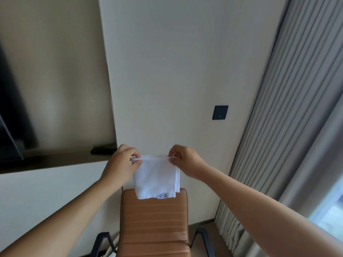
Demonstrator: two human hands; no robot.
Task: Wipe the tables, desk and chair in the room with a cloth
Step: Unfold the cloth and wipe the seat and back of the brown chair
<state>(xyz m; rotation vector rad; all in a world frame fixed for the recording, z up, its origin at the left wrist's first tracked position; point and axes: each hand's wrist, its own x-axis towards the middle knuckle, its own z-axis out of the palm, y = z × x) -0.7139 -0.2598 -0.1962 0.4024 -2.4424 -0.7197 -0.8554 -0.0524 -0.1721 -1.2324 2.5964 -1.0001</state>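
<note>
Both hands up in front: left hand (121, 162) and right hand (185, 160) each pinch a top corner of the white cloth (156, 179), which hangs folded in the air just above the brown chair (154, 221) backrest, label at the btm edge. Looks like prep, i.e. folding the cloth. No wiping on show yet, so chair, desk & tables prob. all left to do; can't tell otherwise.

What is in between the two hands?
The white cloth: its folded top edge runs from the left hand to the right hand, each pinching a corner. The head view shows it.
</note>
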